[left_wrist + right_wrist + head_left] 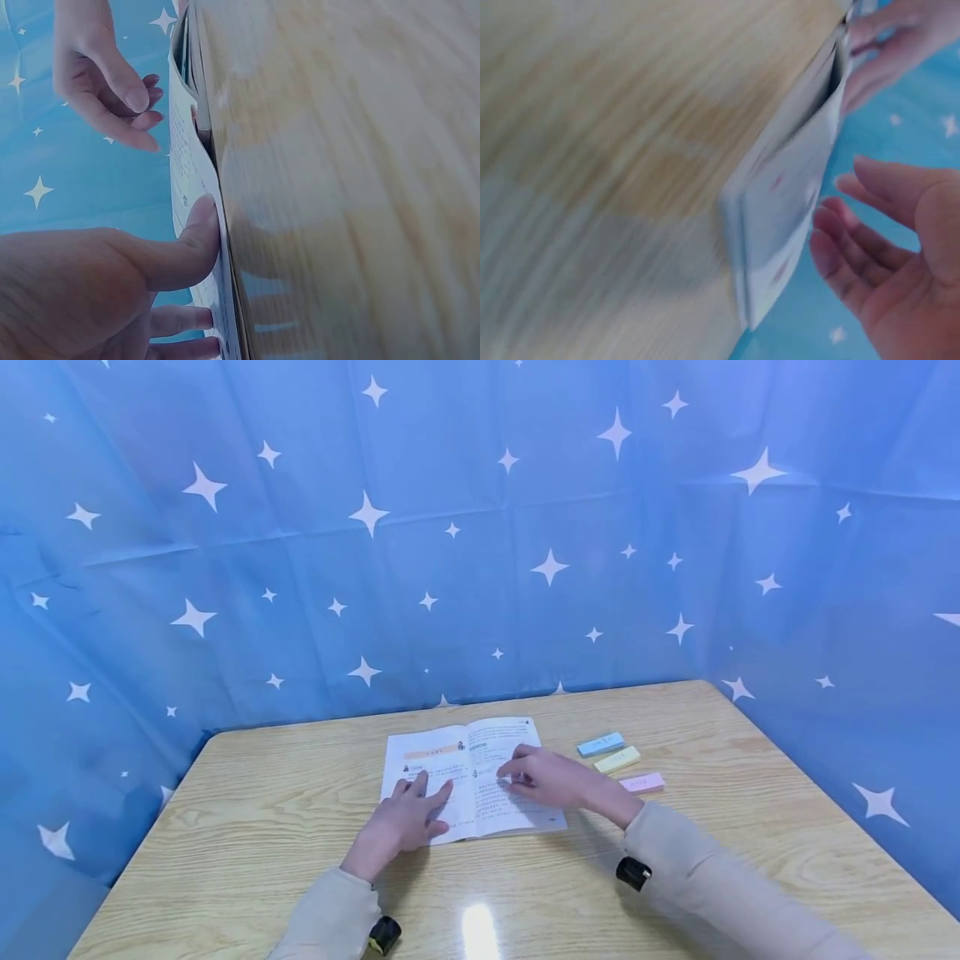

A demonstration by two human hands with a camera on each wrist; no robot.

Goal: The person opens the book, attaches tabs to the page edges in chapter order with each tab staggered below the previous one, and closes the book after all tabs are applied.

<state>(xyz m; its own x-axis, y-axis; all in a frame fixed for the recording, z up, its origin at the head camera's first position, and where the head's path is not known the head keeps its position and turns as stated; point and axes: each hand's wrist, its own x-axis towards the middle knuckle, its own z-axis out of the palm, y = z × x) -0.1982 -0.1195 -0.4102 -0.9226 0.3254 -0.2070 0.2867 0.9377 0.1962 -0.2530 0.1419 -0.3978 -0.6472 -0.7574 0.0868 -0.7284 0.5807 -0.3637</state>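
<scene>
An open book point(504, 820) with printed pages lies on the table, an orange heading strip across its left page. My left hand point(401, 818) rests on the left page near the lower edge, fingers spread; in the left wrist view its thumb point(199, 236) presses flat on the paper. Over the right page is my right hand point(547, 777), its fingers loosely bent. Seen from the right wrist, these fingers point(855, 255) stand apart from the paper with nothing between them. The pages bulge at the book's lower edge, leaving a gap beneath the top sheets.
Right of the book lie three small flat blocks with dark writing: blue point(600, 744), yellow point(617, 760) and pink point(643, 783), the pink one close to my right wrist. A blue curtain point(465, 568) with white stars hangs behind the wooden table point(262, 793).
</scene>
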